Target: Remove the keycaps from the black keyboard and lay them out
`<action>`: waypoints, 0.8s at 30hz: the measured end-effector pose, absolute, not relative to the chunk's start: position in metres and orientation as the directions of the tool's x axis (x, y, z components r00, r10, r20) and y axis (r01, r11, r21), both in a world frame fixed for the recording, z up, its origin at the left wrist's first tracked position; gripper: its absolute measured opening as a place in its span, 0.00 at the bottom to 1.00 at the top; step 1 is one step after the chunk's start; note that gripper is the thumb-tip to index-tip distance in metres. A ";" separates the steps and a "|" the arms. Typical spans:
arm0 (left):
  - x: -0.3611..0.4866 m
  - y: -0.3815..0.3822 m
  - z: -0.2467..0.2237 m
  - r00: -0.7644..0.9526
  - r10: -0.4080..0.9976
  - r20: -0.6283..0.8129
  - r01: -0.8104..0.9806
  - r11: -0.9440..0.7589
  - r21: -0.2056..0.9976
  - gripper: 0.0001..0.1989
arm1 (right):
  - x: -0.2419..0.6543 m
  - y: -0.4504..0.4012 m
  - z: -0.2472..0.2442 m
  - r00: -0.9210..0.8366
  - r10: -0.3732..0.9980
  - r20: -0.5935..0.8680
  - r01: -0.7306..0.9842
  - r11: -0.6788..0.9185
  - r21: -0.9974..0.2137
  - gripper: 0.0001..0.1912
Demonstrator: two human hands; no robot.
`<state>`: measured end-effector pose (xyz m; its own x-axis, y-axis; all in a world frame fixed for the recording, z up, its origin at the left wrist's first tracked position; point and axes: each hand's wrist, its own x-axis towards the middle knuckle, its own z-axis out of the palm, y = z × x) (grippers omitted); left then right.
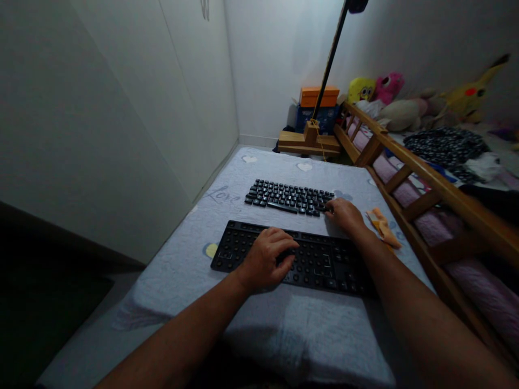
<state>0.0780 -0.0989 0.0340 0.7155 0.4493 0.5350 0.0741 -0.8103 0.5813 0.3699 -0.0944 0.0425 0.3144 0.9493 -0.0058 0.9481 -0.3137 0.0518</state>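
Observation:
A black keyboard base (302, 275) lies across the cloth, its left and middle parts showing bare key sockets without caps. At its right end several keys seem to be in place, partly behind my right forearm. My left hand (270, 256) rests on the base, thumb apart from the loosely bent fingers, holding nothing visible. Beyond the base, loose black keycaps (284, 197) lie in rows in keyboard order, with a long space bar cap (283, 207) at the front. My right hand (344, 215) is at their right end, fingertips closed together at a keycap, which is mostly hidden.
A pale patterned cloth (182, 275) covers the table. An orange and white cloth-like item (383, 228) lies right of my right forearm. A wooden bed rail (430, 167) runs along the right side, a white cabinet (121, 108) along the left. A wooden stand (310, 138) stands beyond.

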 end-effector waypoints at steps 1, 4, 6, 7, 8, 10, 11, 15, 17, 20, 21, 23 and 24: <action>0.078 -0.099 0.034 0.715 0.449 0.535 0.074 -0.811 0.581 0.11 | 0.370 -0.094 0.042 0.316 0.949 -0.009 0.948 -0.315 0.052 0.13; 0.078 -0.098 0.034 0.716 0.449 0.535 0.078 -0.812 0.578 0.12 | 0.370 -0.093 0.041 0.315 0.949 -0.012 0.948 -0.314 0.044 0.13; 0.078 -0.098 0.034 0.716 0.449 0.535 0.080 -0.814 0.576 0.11 | 0.368 -0.093 0.040 0.313 0.950 -0.008 0.949 -0.312 0.036 0.14; 0.078 -0.098 0.034 0.715 0.451 0.534 0.083 -0.814 0.575 0.11 | 0.368 -0.094 0.040 0.312 0.950 -0.006 0.950 -0.312 0.032 0.14; 0.078 -0.098 0.034 0.716 0.451 0.533 0.085 -0.814 0.575 0.11 | 0.367 -0.094 0.040 0.312 0.950 -0.004 0.950 -0.312 0.028 0.14; 0.078 -0.098 0.034 0.718 0.452 0.530 0.087 -0.813 0.576 0.11 | 0.366 -0.094 0.039 0.313 0.950 -0.002 0.950 -0.313 0.023 0.14; 0.078 -0.098 0.034 0.719 0.452 0.528 0.087 -0.812 0.577 0.11 | 0.366 -0.094 0.039 0.315 0.949 0.000 0.949 -0.315 0.021 0.14; 0.079 -0.098 0.034 0.716 0.452 0.532 0.083 -0.812 0.577 0.11 | 0.366 -0.094 0.038 0.323 0.946 0.008 0.946 -0.323 0.014 0.13; 0.079 -0.098 0.034 0.714 0.451 0.535 0.082 -0.813 0.576 0.11 | 0.365 -0.095 0.038 0.323 0.946 0.017 0.946 -0.323 0.010 0.13; 0.079 -0.098 0.033 0.714 0.450 0.536 0.083 -0.815 0.573 0.11 | 0.363 -0.095 0.038 0.317 0.948 0.027 0.948 -0.317 0.002 0.13; 0.079 -0.098 0.033 0.716 0.450 0.533 0.084 -0.814 0.574 0.11 | 0.363 -0.095 0.038 0.314 0.949 0.028 0.949 -0.314 0.000 0.13; 0.079 -0.098 0.033 0.717 0.453 0.529 0.086 -0.812 0.578 0.12 | 0.362 -0.095 0.038 0.311 0.950 0.025 0.950 -0.311 -0.002 0.14; 0.079 -0.098 0.032 0.718 0.453 0.528 0.085 -0.811 0.579 0.12 | 0.362 -0.095 0.038 0.312 0.950 0.023 0.950 -0.312 -0.002 0.14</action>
<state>0.0791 -0.0984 0.0322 0.7180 0.4533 0.5282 0.0855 -0.8106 0.5794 0.3625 -0.0950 0.0381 0.3120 0.9498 0.0225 0.9501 -0.3120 -0.0022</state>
